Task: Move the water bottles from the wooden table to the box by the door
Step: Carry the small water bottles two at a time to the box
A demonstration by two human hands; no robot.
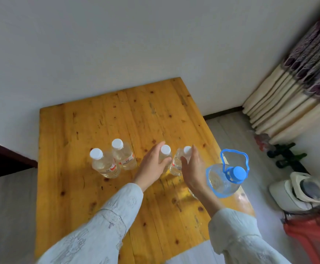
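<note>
Two hands reach around two of four small clear plastic water bottles standing on the yellow wooden worktop (90, 121).

The left hand (152, 165) hides most of the third bottle (165, 150), fingers spread beside it; the right hand (192, 168), also spread, covers part of the fourth bottle (176, 163); contact is unclear. The two free bottles (106, 164) (124, 155) and a large blue-handled clear jug (225, 180) stand upright, caps up. The box is out of view.
</note>
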